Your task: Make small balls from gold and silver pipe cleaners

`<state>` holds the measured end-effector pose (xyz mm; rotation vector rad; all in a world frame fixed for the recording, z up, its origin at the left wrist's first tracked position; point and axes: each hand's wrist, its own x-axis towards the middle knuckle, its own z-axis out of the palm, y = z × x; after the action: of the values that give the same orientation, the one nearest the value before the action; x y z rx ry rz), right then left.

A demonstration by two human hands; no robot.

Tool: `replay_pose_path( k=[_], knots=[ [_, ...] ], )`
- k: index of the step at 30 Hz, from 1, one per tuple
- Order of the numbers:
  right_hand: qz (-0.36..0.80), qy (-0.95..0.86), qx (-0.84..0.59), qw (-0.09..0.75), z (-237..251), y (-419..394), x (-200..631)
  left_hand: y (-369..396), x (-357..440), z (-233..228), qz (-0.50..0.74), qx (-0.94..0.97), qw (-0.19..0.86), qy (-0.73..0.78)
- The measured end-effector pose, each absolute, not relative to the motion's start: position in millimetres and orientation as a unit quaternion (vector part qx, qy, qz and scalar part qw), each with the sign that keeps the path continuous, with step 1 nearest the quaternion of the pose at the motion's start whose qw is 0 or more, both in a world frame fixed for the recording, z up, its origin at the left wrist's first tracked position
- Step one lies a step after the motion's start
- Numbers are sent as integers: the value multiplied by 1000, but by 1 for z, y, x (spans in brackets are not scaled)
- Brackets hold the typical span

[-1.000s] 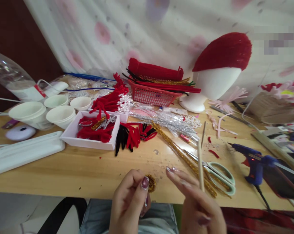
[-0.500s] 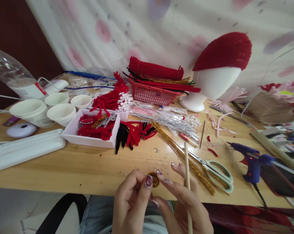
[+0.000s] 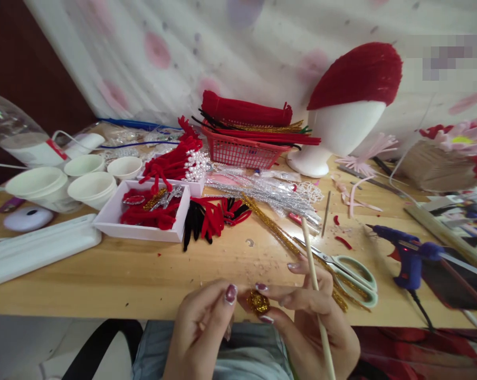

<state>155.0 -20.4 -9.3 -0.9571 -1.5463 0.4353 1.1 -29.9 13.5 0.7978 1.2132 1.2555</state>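
Gold tinsel coil (image 3: 259, 302) found near the front edge of the bench (image 3: 143, 279), held above the wearer's lap. Right hand (image 3: 307, 322): grip narrow, coil pinched between thumb and forefinger; a wooden stick (image 3: 313, 274) lodged upright among the same hand's fingers. Left hand (image 3: 199, 327): thumb and forefinger drawn close together, just beside the coil; whether they hold or touch anything cannot be told. Gold tinsel stems (image 3: 272, 227) lie under scissors (image 3: 335, 262) to the right; a blue glue gun (image 3: 410, 253) stands farther right, indicator lit. Step in hand, as judged: handling and shaping the coil. Next move appears to call for steady light pressure at its rim, keeping the turns flat and the stick clear.
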Motion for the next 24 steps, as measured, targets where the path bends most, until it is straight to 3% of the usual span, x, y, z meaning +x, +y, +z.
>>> replay_pose_path(
  k=[5, 14, 24],
  knots=[
    [224, -662, -408, 588, -3, -17, 156, -30, 4, 13, 571, 273, 608, 480],
    [143, -699, -413, 567, -5, -12, 158, -25, 12, 4, 640, 453, 443, 435],
    [73, -694, -425, 576, -5, -11, 158, -26, 19, 9, 612, 308, 547, 481]
  ],
)
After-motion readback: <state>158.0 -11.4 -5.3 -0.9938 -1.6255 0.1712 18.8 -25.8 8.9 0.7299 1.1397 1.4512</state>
